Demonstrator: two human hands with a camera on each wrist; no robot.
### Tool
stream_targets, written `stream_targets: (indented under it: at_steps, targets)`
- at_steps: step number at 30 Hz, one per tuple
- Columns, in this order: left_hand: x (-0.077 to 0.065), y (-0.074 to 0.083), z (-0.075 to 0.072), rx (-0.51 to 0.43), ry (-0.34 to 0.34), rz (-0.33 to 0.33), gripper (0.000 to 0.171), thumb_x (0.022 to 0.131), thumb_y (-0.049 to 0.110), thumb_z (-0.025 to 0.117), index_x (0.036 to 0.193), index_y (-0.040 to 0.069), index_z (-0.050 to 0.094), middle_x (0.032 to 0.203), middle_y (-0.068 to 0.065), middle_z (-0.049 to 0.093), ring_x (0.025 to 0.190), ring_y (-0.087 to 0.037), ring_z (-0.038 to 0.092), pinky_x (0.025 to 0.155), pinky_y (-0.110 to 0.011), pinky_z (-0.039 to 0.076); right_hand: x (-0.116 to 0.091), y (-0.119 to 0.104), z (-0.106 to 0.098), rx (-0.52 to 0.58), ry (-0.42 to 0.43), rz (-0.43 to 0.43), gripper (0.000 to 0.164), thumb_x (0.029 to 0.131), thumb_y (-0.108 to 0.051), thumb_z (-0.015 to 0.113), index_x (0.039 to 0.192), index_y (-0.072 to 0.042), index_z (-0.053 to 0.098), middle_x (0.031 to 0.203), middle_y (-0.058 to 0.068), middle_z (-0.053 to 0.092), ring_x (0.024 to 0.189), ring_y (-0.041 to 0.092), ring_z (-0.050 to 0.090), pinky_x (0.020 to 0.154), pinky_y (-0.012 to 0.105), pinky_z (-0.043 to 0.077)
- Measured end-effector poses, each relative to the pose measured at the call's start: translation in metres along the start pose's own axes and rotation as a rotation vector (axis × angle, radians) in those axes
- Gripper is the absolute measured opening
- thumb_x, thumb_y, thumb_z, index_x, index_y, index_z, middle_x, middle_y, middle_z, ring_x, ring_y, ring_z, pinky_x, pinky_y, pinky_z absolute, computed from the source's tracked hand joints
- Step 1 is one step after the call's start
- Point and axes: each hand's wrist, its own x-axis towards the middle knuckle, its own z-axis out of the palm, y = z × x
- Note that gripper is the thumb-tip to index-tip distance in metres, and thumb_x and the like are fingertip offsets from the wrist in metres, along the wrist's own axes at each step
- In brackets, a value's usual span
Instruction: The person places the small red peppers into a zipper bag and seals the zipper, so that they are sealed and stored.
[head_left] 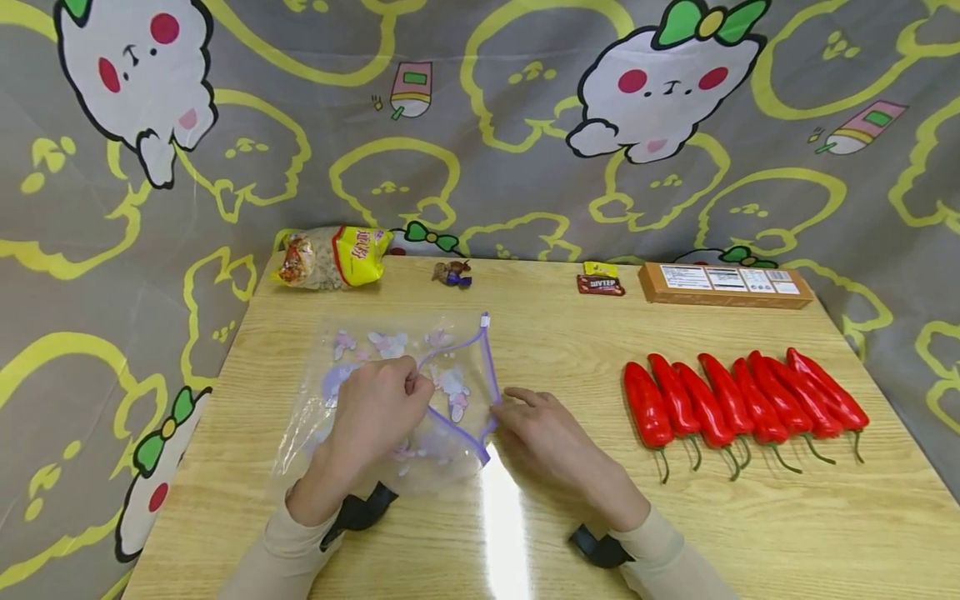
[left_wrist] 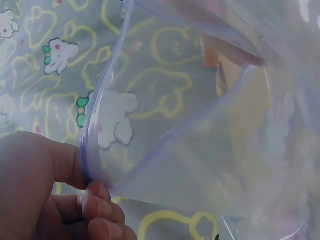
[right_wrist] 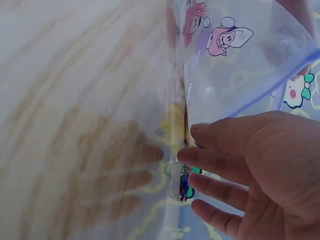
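A clear zip bag (head_left: 450, 379) printed with pastel cartoon figures lies on the table, its purple zip edge spread into a gap. My left hand (head_left: 382, 404) pinches one side of that edge between thumb and fingers; the left wrist view shows the grip on the purple strip (left_wrist: 89, 145). On the other side of the mouth, my right hand (head_left: 547, 433) has its fingertips right at the purple edge. In the right wrist view its fingers (right_wrist: 220, 192) are extended and spread, thumb beside the bag's printed film (right_wrist: 230, 65). A white slider (head_left: 485, 320) sits at the far corner.
Several red peppers (head_left: 708, 404) with green stems lie in a row at the right. Along the back stand a yellow-ended snack bag (head_left: 333, 258), small wrapped candies (head_left: 453, 274), a red-wrapped bar (head_left: 600, 285) with a yellow packet (head_left: 601, 269), and a long brown box (head_left: 723, 286).
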Motion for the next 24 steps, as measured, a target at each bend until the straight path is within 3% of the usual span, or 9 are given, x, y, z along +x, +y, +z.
stream_targets:
  at_steps: [6,11,15,20,24]
  targets:
    - [0.000,0.000,0.006,-0.070,-0.124,0.005,0.028,0.082,0.010,0.051,0.056,0.016,0.042,0.048,0.007,0.035,0.040,-0.004,0.028,0.038,-0.021,0.024,-0.001,-0.001,0.000,0.029,-0.021,-0.016,0.036,0.081,-0.016,0.065,0.116,-0.006,0.060,0.113,0.009,0.064,0.114,0.031,0.052,0.090,0.046,0.042]
    - [-0.001,-0.001,0.010,-0.094,-0.144,0.046,0.029,0.085,0.010,0.052,0.058,0.016,0.044,0.049,0.007,0.037,0.039,-0.003,0.029,0.037,-0.018,0.025,0.001,-0.004,-0.008,0.036,-0.059,-0.002,0.048,0.082,-0.019,0.064,0.128,-0.008,0.053,0.122,0.009,0.058,0.117,0.027,0.050,0.093,0.043,0.041]
    - [0.000,-0.001,0.010,-0.084,-0.151,0.030,0.029,0.086,0.011,0.051,0.058,0.016,0.043,0.048,0.007,0.037,0.039,-0.004,0.028,0.037,-0.019,0.023,-0.002,0.002,-0.023,0.017,-0.040,0.053,0.051,0.080,-0.017,0.066,0.129,-0.009,0.052,0.118,0.008,0.059,0.110,0.025,0.055,0.089,0.041,0.044]
    - [0.001,-0.001,0.012,-0.078,-0.158,0.023,0.030,0.086,0.012,0.049,0.058,0.016,0.042,0.048,0.007,0.035,0.039,-0.005,0.026,0.038,-0.019,0.022,-0.027,0.033,-0.045,-0.160,0.088,0.195,0.039,0.076,-0.012,0.070,0.113,-0.004,0.061,0.094,0.010,0.061,0.081,0.027,0.060,0.067,0.039,0.049]
    - [0.001,-0.001,0.014,-0.079,-0.180,0.017,0.030,0.086,0.011,0.050,0.057,0.016,0.041,0.048,0.006,0.034,0.039,-0.005,0.025,0.038,-0.018,0.021,-0.055,0.057,-0.062,-0.362,0.209,0.335,0.027,0.071,-0.012,0.070,0.092,0.001,0.060,0.073,0.014,0.054,0.060,0.033,0.052,0.049,0.040,0.041]
